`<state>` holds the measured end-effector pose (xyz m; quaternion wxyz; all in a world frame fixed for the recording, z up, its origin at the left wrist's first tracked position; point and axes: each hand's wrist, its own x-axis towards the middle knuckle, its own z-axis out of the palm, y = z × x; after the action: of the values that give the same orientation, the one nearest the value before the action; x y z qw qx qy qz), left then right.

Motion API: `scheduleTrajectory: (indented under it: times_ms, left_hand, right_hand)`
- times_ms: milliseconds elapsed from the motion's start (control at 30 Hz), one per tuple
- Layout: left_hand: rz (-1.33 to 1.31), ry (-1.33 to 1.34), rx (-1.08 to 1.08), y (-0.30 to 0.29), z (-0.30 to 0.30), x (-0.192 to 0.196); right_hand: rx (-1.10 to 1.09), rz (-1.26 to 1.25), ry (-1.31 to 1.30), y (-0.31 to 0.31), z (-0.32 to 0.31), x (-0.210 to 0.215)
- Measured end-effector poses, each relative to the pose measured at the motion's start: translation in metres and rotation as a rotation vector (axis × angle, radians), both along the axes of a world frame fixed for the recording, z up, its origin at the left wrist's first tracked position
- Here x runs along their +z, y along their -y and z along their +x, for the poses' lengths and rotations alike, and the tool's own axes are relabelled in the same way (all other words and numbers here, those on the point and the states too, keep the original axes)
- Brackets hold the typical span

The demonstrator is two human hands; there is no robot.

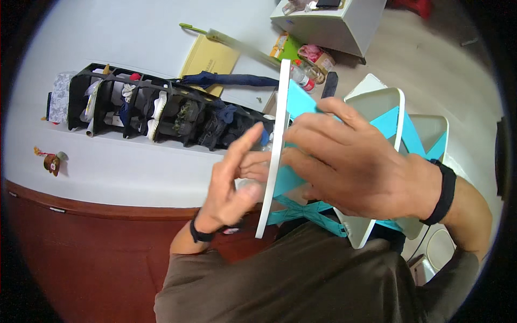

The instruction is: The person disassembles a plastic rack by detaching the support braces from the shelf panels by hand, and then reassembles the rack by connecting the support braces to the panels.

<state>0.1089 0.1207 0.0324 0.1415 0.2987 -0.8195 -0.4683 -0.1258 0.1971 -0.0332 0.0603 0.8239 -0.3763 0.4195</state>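
A white and turquoise tiered rack (277, 124) is tipped on its side in front of my body. Its white trays stand on edge, joined by turquoise crossed struts (307, 210). My right hand (350, 156) reaches in between two trays, its fingers curled against the turquoise part beside the leftmost tray; the fingertips are partly hidden. On the outer face of that same tray is my left hand (231, 183), with index finger and thumb spread apart and the other fingers close to the white surface. Whether those fingers touch it I cannot tell.
Beyond the hands, a black cubby shelf (140, 107) holds shoes and cloth items, with a dark blue umbrella (231, 80) and a yellow folder (207, 59) near it. Plastic bottles (306, 81) stand by a white cabinet (334, 27). A reddish-brown surface (91, 247) lies at lower left.
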Motion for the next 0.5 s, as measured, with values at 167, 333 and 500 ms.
scheduleTrajectory:
  times_ms: [167,333,500]
  left_hand:
    - [-0.002,-0.1,0.004,0.064,-0.028,0.003]
    - [0.137,-0.212,-0.108,0.091,-0.068,-0.031]
    - [0.034,-0.217,-0.211,0.082,-0.087,-0.057]
  right_hand:
    - [-0.104,0.237,0.288,-0.01,-0.019,-0.004]
    - [-0.032,0.35,0.189,-0.006,-0.029,-0.01]
    - [-0.035,0.382,0.236,-0.004,-0.03,-0.01]
